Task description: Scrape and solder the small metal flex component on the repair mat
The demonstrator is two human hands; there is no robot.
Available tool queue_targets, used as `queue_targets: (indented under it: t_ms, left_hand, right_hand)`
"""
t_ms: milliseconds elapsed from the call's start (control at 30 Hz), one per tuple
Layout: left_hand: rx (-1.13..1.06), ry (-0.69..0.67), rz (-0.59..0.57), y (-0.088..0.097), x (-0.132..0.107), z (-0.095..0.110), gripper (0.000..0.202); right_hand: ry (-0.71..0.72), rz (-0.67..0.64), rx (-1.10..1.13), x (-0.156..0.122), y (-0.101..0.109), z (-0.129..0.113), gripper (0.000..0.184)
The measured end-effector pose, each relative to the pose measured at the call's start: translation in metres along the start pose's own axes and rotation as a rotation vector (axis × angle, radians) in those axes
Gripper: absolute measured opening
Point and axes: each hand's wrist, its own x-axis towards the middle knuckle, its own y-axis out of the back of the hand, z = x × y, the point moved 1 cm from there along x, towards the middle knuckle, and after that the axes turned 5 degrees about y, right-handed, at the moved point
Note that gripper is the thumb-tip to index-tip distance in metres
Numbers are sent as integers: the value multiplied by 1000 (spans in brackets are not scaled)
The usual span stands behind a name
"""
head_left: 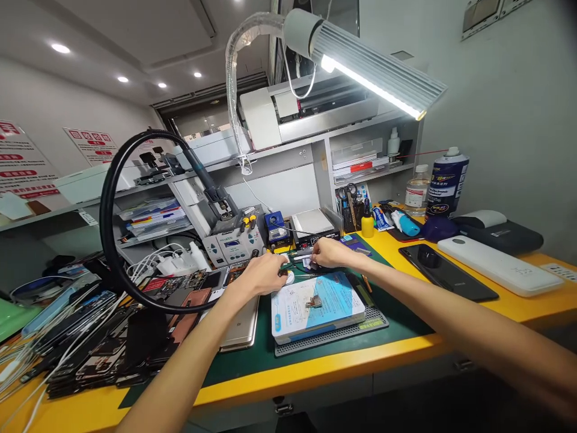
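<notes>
The left hand (261, 273) and right hand (329, 252) hung close together, fingers curled down at a thin silver strip (298, 257) between them (clamped or not, I couldn't tell) — just above a blue-and-white printed pad (315, 307), with a band of green rubber mat (238, 367) before the yellow bench edge (315, 382)

Your camera rides on your head; it faces forward and down. It looks closely over the yellow workbench (315, 380).

My left hand (258, 274) and right hand (330, 252) are bare, slim fingers (273, 260). Behind the fingers, left forearm (178, 373) and right forearm (469, 334) bare too, smooth, tapering to the wrists.
</notes>
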Motion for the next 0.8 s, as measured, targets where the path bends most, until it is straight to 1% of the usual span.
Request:
queue_targets:
  t_ms: [100, 167, 233, 367, 433, 500, 567, 633, 667, 733, 800]
  left_hand:
    - [-80, -75, -31, 10, -20, 12, 32]
    - [-129, -140, -56, 14, -34, 24, 35]
    - [-158, -188, -50, 14, -43, 39, 38]
    - [-175, -306, -30, 9, -45, 62, 30]
    - [-172, -347, -25, 5, -42, 69, 24]
    - [-170, -360, -22, 2, -40, 73, 21]
    - [-172, -357, -24, 2, -39, 73, 23]
    - [-177, -337, -24, 6, -36, 67, 29]
    - [-181, -316, -17, 9, -34, 61, 33]
    - [-185, -234, 16, 19, -25, 41, 37]
    - [-177, -103, 64, 25, -14, 17, 37]
  right_hand:
    - [-11, -69, 38, -11, 13, 10, 31]
    - [-7, -105, 78, -19, 21, 18, 30]
    - [-2, -117, 119, -26, 26, 26, 29]
    - [-3, -89, 192, -31, 23, 44, 30]
    - [-5, -73, 218, -31, 18, 51, 29]
    - [-3, -60, 239, -29, 15, 57, 29]
    - [1, -49, 260, -28, 13, 62, 29]
    - [3, -39, 280, -29, 14, 64, 29]
    - [4, -35, 289, -29, 14, 65, 29]
    - [5, -29, 307, -31, 16, 66, 29]
    - [7, -25, 320, -33, 18, 65, 29]
